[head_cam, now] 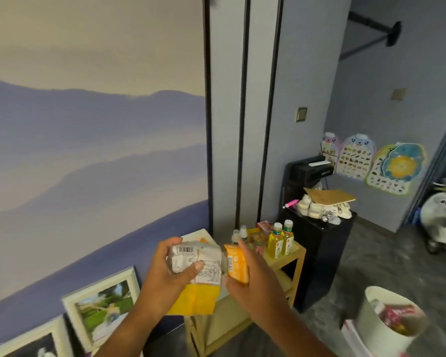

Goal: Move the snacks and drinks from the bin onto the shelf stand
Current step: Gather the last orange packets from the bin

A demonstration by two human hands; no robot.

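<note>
Left hand: the left hand [171, 273] grips a white-and-yellow snack bag [197, 275], thumb pressed across its printed back, fingers curled behind; the yellow lower half hangs free below the palm.
Right hand: the right hand [252, 275] pinches a small orange packet [236, 264] between thumb and fingers, just beside the bag and perhaps touching it.
Shelf stand: the wooden shelf stand [298, 253] sits below and beyond both hands, against the wall.
Top shelf: two white-capped small bottles [239, 234] stand at the back, two yellow drink bottles [281, 240] at the right, with some packets [259, 235] between; free space looks scarce.
Bin: the white bin [379, 320] stands on the floor at lower right, well apart from the stand, with red-wrapped snacks [397, 315] inside.
Step in hand: both packs are carried and seem ready for placing.
Doing it well: the person should probably lower one pack at a time, lay the floppy bag flat on a lower shelf or the near left part, and keep clear of the upright bottles, which could tip if nudged.
Progress: partway, judging by the snacks left in the bin.
</note>
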